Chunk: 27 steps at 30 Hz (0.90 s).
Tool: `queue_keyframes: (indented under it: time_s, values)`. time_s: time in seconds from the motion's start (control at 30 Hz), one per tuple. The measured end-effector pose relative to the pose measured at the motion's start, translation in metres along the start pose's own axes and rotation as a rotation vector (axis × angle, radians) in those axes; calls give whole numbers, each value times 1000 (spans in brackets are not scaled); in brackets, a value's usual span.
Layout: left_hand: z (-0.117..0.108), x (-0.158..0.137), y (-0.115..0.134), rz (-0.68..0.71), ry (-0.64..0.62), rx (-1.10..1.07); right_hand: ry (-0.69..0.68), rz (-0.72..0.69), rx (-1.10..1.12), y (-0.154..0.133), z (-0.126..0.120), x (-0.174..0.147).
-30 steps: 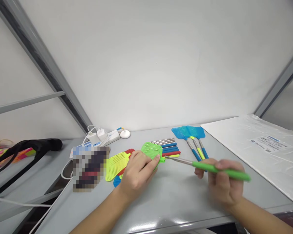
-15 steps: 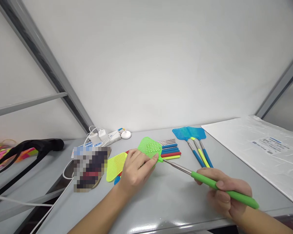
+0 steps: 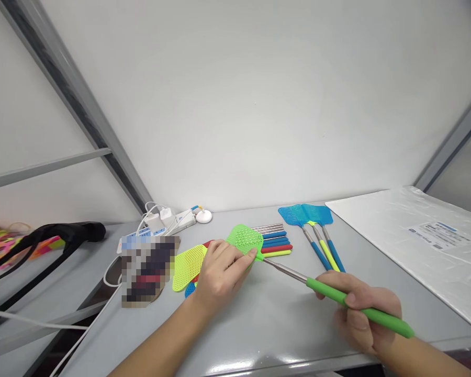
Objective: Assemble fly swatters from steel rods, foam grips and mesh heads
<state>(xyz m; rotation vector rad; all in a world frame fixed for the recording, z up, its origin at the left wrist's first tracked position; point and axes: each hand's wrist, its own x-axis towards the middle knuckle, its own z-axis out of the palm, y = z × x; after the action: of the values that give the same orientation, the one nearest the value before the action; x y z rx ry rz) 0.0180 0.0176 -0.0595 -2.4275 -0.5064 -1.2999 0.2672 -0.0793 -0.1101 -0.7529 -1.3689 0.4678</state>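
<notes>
Swatter head of bright green perforated plastic (image 3: pixel 244 238) sits mid-table, gripped by the left hand (image 3: pixel 220 275) above a glossy grey tabletop (image 3: pixel 282 324). The right hand (image 3: pixel 363 309) is closed around a thin metal rod with a green sleeve (image 3: pixel 326 289), its tip at the head's neck. Beyond lie 3 long-handled swatters (image 3: pixel 316 233), side by side.
</notes>
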Motion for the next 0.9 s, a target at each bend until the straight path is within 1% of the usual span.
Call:
queue_keyframes:
  time_s: [0.07,0.1,0.17,0.23,0.33,0.5,0.6,0.67,0.73,0.8,0.9]
  values:
    - [0,-1,2,1,0,2,-66,-180,-42,-6,2,2]
    - [0,-1,3,6,-8,4,-94,-231,-61,-9,3,4]
    - [0,-3,4,21,-22,9,-125,-230,-56,-13,6,7]
    - [0,-4,5,34,-21,20,-122,-217,0,-14,9,12]
    - [0,-5,7,50,-10,46,-120,-185,51,-13,12,17]
    - [-3,-3,10,68,20,86,-165,-192,76,-15,13,17]
    - [-4,-2,7,62,47,128,-200,-181,88,-15,14,18]
    - [-4,-1,4,54,38,157,-215,-178,83,-12,13,20]
    - [-3,-1,-2,22,11,188,-205,-177,33,-9,11,24]
    - [-2,-1,-7,-35,9,209,-196,-183,-80,-7,8,28]
    - [-2,-2,-13,-126,86,229,-272,-210,-244,-5,7,29]
